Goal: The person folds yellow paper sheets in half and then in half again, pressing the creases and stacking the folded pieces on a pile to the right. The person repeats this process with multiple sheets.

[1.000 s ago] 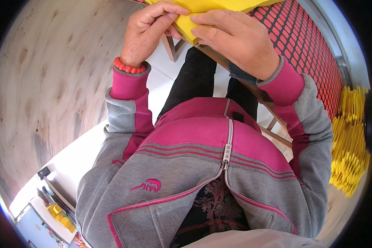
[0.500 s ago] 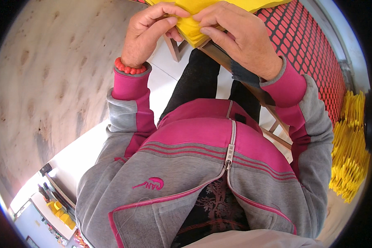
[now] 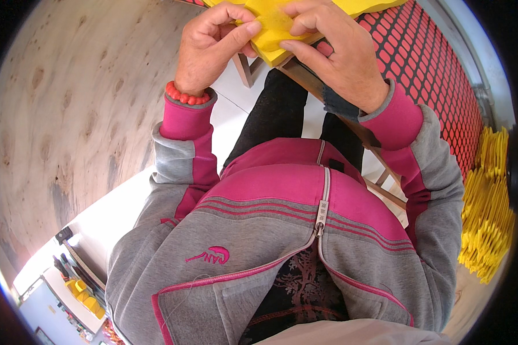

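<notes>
At the top edge, my left hand [image 3: 216, 43] is closed, its thumb and fingers pinching a thin, soft yellow sheet [image 3: 273, 29]. I cannot tell whether it is cloth or paper. Opposite it, my right hand [image 3: 339, 54] hovers over and touches the same sheet, thumb apart from its bent fingers; its upper fingertips are slightly blurred. Under the sheet lies a stack of yellow pieces [image 3: 274, 59], its corner pointing toward me. A red beaded bracelet [image 3: 187, 95] circles my left wrist.
The stack rests by a red-and-black patterned surface [image 3: 426, 69] with a wooden frame [image 3: 302, 77] beneath. A wood-grained board [image 3: 80, 115] fills the left side. Bundled yellow pieces [image 3: 486, 218] hang or pile at the far right. Tools with yellow parts [image 3: 83, 296] sit at lower left.
My right hand's fingers have shifted up and apart from the left fingertips. My left hand has moved slightly to the right, still pinching the yellow sheet.
</notes>
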A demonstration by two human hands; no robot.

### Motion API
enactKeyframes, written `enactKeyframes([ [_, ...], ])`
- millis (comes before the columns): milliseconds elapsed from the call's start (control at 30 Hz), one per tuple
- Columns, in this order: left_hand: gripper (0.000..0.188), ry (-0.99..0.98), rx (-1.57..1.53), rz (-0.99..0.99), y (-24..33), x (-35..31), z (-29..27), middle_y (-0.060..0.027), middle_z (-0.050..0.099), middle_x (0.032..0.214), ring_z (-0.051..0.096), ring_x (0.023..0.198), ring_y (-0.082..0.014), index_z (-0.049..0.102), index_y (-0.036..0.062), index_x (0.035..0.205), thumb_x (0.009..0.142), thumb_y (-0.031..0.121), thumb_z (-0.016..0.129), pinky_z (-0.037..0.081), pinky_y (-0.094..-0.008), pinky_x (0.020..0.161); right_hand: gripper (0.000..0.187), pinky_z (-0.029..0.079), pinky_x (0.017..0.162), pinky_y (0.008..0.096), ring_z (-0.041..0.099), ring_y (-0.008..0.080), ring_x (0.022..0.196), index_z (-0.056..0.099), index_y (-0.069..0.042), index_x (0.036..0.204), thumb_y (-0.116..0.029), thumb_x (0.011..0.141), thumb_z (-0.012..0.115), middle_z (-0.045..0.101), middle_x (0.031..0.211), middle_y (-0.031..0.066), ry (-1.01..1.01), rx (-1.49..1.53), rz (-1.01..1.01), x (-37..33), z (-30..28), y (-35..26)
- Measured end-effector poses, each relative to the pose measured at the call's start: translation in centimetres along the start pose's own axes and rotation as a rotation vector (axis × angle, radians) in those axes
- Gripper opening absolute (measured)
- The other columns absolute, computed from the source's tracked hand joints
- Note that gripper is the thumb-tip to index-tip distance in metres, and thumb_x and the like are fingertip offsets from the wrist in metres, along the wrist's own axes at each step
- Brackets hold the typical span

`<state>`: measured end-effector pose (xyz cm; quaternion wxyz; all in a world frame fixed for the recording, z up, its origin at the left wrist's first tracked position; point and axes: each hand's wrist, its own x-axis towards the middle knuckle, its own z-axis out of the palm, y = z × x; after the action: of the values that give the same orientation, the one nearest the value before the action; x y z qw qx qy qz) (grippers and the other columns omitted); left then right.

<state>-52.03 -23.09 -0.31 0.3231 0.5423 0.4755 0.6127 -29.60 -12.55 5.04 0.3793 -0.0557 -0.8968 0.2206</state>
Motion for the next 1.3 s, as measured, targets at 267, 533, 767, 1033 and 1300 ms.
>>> enactKeyframes([
  [267,0.012,0.015,-0.018,-0.014,0.2,0.2,0.0,-0.0056,0.07,0.093,0.07,0.072,-0.0124,0.067,0.0002,0.109,0.101,0.008,0.066,0.056,-0.0239,0.065,0.018,0.056,0.083,0.0354,0.069,0.0327,0.101,0.063,-0.003,0.092,-0.003,0.082,0.078,0.066,0.125,0.0204,-0.007,-0.088,-0.124,0.4,0.3,-0.2],
  [533,0.012,0.0,-0.013,0.004,-0.2,0.1,-0.2,-0.0049,0.07,0.092,0.07,0.072,-0.0123,0.067,0.0006,0.11,0.102,0.01,0.064,0.057,-0.0243,0.066,0.015,0.055,0.082,0.0352,0.07,0.0337,0.1,0.063,-0.002,0.091,-0.002,0.084,0.076,0.069,0.118,0.0221,-0.016,0.046,-0.001,0.5,0.4,-0.2],
  [767,0.012,-0.058,-0.032,0.048,-0.1,-0.1,-0.5,-0.0048,0.069,0.093,0.07,0.077,-0.0136,0.066,0.0004,0.111,0.101,0.006,0.064,0.057,-0.0247,0.068,0.015,0.054,0.084,0.0357,0.069,0.0337,0.098,0.062,-0.002,0.093,-0.003,0.084,0.075,0.069,0.117,0.0219,-0.014,0.099,0.008,0.4,0.3,0.3],
  [1033,0.014,-0.044,-0.022,0.04,-0.9,-0.2,-0.4,-0.0068,0.071,0.101,0.071,0.08,-0.0137,0.065,-0.0004,0.112,0.098,0.002,0.067,0.06,-0.026,0.07,0.021,0.054,0.08,0.0339,0.069,0.0314,0.093,0.061,-0.002,0.094,-0.002,0.082,0.078,0.066,0.122,0.0232,-0.03,0.188,0.226,0.4,0.0,-1.0],
  [1300,0.013,-0.015,-0.028,0.033,-1.1,0.0,-0.4,-0.0063,0.072,0.098,0.07,0.076,-0.0126,0.066,0.0009,0.112,0.1,0.006,0.066,0.058,-0.0246,0.067,0.019,0.055,0.081,0.0343,0.069,0.0329,0.098,0.062,-0.002,0.093,-0.004,0.083,0.078,0.065,0.126,0.0244,0.006,-0.037,-0.089,0.4,0.7,0.3],
])
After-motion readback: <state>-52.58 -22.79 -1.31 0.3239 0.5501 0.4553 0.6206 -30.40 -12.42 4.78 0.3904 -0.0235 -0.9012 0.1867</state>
